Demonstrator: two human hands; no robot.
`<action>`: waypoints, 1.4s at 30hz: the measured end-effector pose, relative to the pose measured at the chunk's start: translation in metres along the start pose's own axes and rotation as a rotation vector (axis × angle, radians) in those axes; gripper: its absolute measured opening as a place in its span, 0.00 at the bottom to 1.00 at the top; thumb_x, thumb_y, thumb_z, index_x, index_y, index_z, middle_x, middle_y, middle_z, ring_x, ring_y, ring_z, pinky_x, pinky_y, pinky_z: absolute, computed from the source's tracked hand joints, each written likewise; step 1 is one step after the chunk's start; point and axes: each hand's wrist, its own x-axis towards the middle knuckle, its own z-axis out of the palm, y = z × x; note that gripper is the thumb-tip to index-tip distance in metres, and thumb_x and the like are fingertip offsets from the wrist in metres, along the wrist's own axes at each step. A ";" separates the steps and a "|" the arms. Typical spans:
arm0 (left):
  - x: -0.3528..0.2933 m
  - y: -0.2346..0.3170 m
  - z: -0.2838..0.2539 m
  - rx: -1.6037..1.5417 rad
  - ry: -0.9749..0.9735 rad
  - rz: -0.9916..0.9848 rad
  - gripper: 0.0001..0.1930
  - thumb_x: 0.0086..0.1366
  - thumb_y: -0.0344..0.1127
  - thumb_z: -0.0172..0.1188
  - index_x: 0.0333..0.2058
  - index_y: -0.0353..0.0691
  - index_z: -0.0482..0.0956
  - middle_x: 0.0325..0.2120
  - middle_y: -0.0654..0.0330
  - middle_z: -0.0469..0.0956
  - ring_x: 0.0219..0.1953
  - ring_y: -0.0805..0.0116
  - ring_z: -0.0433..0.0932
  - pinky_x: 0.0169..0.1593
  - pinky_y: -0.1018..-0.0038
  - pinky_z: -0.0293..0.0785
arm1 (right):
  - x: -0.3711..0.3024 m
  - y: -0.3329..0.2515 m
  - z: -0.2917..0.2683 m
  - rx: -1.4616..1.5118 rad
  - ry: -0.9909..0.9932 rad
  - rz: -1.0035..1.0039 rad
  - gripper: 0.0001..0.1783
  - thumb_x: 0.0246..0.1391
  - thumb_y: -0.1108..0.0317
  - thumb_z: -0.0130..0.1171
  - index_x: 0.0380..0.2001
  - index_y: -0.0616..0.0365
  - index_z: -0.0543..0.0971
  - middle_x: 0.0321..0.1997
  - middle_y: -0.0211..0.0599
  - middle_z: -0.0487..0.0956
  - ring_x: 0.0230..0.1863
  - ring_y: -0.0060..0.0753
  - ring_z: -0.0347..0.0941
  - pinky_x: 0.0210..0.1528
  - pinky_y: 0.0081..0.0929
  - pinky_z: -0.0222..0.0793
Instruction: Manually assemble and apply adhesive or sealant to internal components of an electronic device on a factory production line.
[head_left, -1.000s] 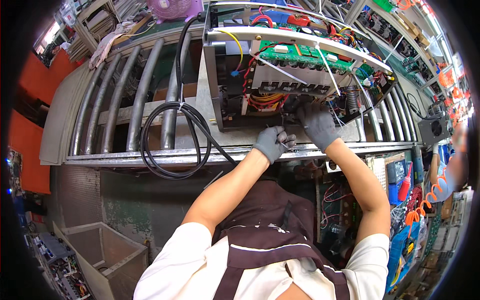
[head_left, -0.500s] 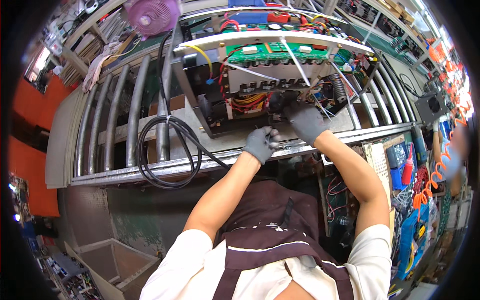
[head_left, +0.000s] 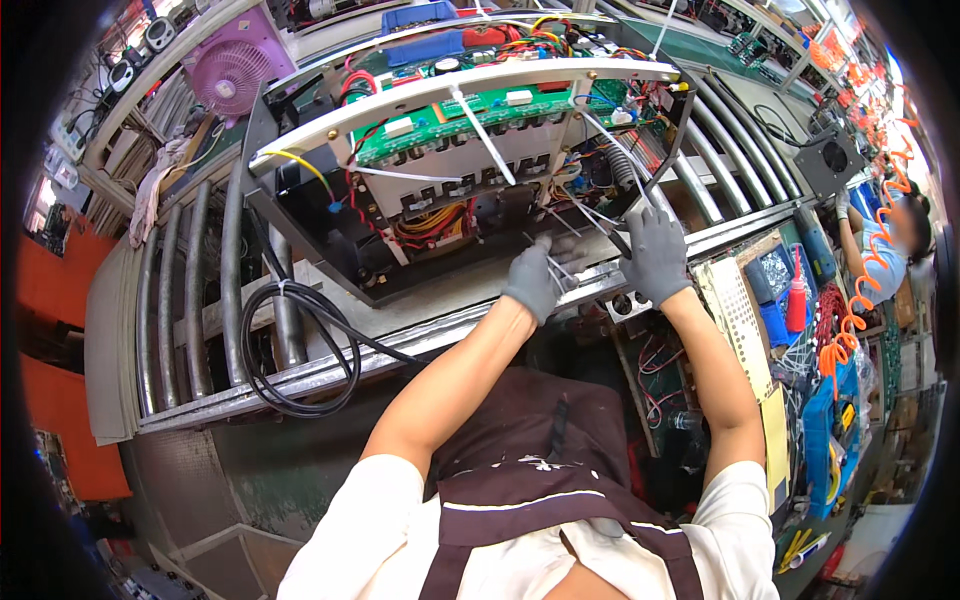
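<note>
An open metal equipment chassis (head_left: 415, 100) with a green circuit board (head_left: 470, 122) and bundled wires stands before me. My left hand (head_left: 535, 278), grey-gloved, is in front of its lower edge. The fingers are curled and partly blurred, with thin white cable ties (head_left: 562, 272) among them. To its right, my right hand (head_left: 655, 255), also gloved, is at the chassis's front right corner, fingers bent over something dark I cannot make out. White cable tie tails (head_left: 597, 215) stick out beside it. Other white ties (head_left: 485, 135) hang across the board.
The chassis rests on a roller conveyor (head_left: 205, 290). A coiled black cable (head_left: 300, 345) hangs over its front rail. A purple fan (head_left: 228, 75) stands back left. At right are a red bottle (head_left: 796, 300), a blue tray (head_left: 830, 440), an orange coiled hose (head_left: 850, 350) and another person (head_left: 885, 260).
My right hand has come out of the chassis, moving right and toward me. The left hand has shifted slightly right, and white ties now show at its fingers. The view has turned.
</note>
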 end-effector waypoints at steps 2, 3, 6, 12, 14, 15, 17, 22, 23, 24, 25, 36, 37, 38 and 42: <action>0.006 0.005 0.007 -0.197 -0.242 -0.053 0.17 0.71 0.46 0.37 0.36 0.42 0.70 0.35 0.50 0.79 0.31 0.59 0.77 0.27 0.70 0.72 | 0.010 -0.003 -0.002 -0.058 -0.026 -0.066 0.26 0.31 0.63 0.67 0.38 0.53 0.71 0.38 0.37 0.71 0.43 0.40 0.68 0.41 0.37 0.64; 0.009 0.007 0.008 -0.188 -0.240 -0.054 0.17 0.71 0.46 0.37 0.36 0.42 0.70 0.35 0.50 0.79 0.31 0.59 0.77 0.27 0.70 0.72 | 0.015 -0.006 -0.002 -0.052 -0.022 -0.087 0.25 0.33 0.64 0.65 0.40 0.52 0.72 0.39 0.37 0.71 0.45 0.39 0.68 0.42 0.37 0.62; 0.009 0.017 0.014 -0.337 -0.458 -0.131 0.12 0.72 0.41 0.36 0.31 0.46 0.64 0.16 0.67 0.62 0.17 0.73 0.60 0.19 0.78 0.56 | 0.026 -0.011 0.010 -0.059 0.048 -0.152 0.23 0.37 0.65 0.62 0.41 0.51 0.72 0.39 0.37 0.71 0.46 0.38 0.67 0.43 0.38 0.61; 0.005 0.023 0.007 -0.272 -0.284 -0.139 0.12 0.71 0.37 0.39 0.25 0.47 0.60 0.12 0.71 0.50 0.12 0.77 0.47 0.13 0.80 0.41 | 0.039 -0.016 0.031 0.017 0.075 -0.205 0.19 0.40 0.66 0.57 0.41 0.50 0.73 0.40 0.34 0.71 0.48 0.39 0.65 0.44 0.40 0.61; 0.007 0.021 0.004 -0.270 -0.307 -0.131 0.11 0.71 0.37 0.39 0.26 0.47 0.62 0.12 0.70 0.51 0.12 0.77 0.47 0.13 0.79 0.42 | 0.039 -0.014 0.037 -0.039 0.085 -0.201 0.18 0.41 0.67 0.56 0.40 0.51 0.73 0.39 0.35 0.71 0.46 0.39 0.68 0.42 0.38 0.64; 0.008 0.020 0.004 -0.269 -0.306 -0.130 0.11 0.71 0.37 0.39 0.26 0.47 0.62 0.12 0.70 0.51 0.12 0.77 0.47 0.13 0.79 0.42 | 0.038 -0.012 0.039 -0.037 0.086 -0.200 0.18 0.41 0.67 0.56 0.40 0.51 0.73 0.39 0.35 0.71 0.46 0.39 0.68 0.42 0.38 0.64; 0.010 0.018 0.003 -0.181 -0.276 -0.080 0.08 0.69 0.35 0.42 0.29 0.46 0.65 0.13 0.69 0.52 0.13 0.76 0.49 0.14 0.79 0.45 | 0.036 -0.007 0.038 0.039 0.064 -0.161 0.17 0.40 0.68 0.58 0.39 0.52 0.73 0.38 0.36 0.72 0.42 0.40 0.70 0.38 0.37 0.66; 0.003 0.002 0.027 -0.089 -0.109 -0.018 0.06 0.65 0.33 0.45 0.27 0.46 0.65 0.15 0.68 0.58 0.16 0.74 0.56 0.17 0.78 0.51 | 0.005 0.008 0.020 0.176 -0.035 -0.053 0.25 0.32 0.68 0.64 0.39 0.55 0.70 0.38 0.40 0.70 0.42 0.45 0.69 0.41 0.37 0.66; -0.002 0.000 0.035 -0.035 0.040 -0.015 0.07 0.64 0.33 0.46 0.25 0.46 0.64 0.15 0.67 0.60 0.17 0.74 0.58 0.18 0.78 0.52 | 0.002 0.011 0.019 0.116 -0.035 -0.005 0.25 0.32 0.67 0.65 0.39 0.55 0.70 0.37 0.39 0.70 0.42 0.44 0.69 0.41 0.37 0.66; 0.001 -0.003 0.036 -0.035 0.039 -0.018 0.07 0.64 0.33 0.46 0.25 0.46 0.64 0.15 0.67 0.60 0.17 0.74 0.58 0.18 0.78 0.52 | 0.000 0.013 0.017 0.055 -0.034 0.043 0.25 0.32 0.65 0.66 0.39 0.54 0.70 0.37 0.39 0.70 0.43 0.43 0.69 0.42 0.37 0.66; 0.007 -0.006 0.034 -0.046 -0.003 -0.035 0.07 0.64 0.33 0.45 0.25 0.47 0.64 0.16 0.67 0.61 0.17 0.73 0.59 0.18 0.78 0.52 | -0.002 0.015 0.014 0.038 -0.081 0.087 0.27 0.32 0.62 0.68 0.39 0.54 0.71 0.38 0.39 0.69 0.44 0.42 0.68 0.43 0.37 0.66; 0.025 -0.012 0.033 -0.107 -0.191 0.082 0.14 0.71 0.41 0.40 0.38 0.41 0.72 0.28 0.58 0.79 0.22 0.67 0.76 0.20 0.75 0.67 | 0.012 0.013 0.010 -0.007 0.040 0.045 0.29 0.30 0.58 0.70 0.39 0.53 0.72 0.38 0.36 0.70 0.44 0.39 0.68 0.43 0.36 0.64; 0.022 -0.014 0.033 -0.120 -0.233 0.094 0.14 0.71 0.40 0.39 0.39 0.39 0.72 0.30 0.57 0.79 0.23 0.67 0.77 0.21 0.75 0.68 | 0.013 0.012 0.011 0.008 0.069 0.014 0.29 0.30 0.58 0.70 0.39 0.54 0.72 0.38 0.36 0.71 0.44 0.40 0.68 0.43 0.36 0.63; 0.019 -0.015 0.032 -0.135 -0.272 0.109 0.15 0.71 0.40 0.39 0.41 0.37 0.72 0.32 0.55 0.80 0.24 0.67 0.77 0.22 0.75 0.70 | 0.016 0.009 0.013 0.014 0.070 0.010 0.29 0.30 0.58 0.70 0.39 0.54 0.72 0.38 0.36 0.71 0.44 0.40 0.68 0.43 0.36 0.63; 0.014 -0.017 0.035 -0.147 -0.391 0.158 0.16 0.70 0.40 0.41 0.44 0.34 0.71 0.43 0.48 0.76 0.38 0.60 0.78 0.37 0.69 0.77 | 0.027 0.004 0.017 -0.004 -0.007 0.000 0.22 0.38 0.62 0.64 0.40 0.54 0.73 0.39 0.37 0.71 0.44 0.39 0.68 0.42 0.35 0.62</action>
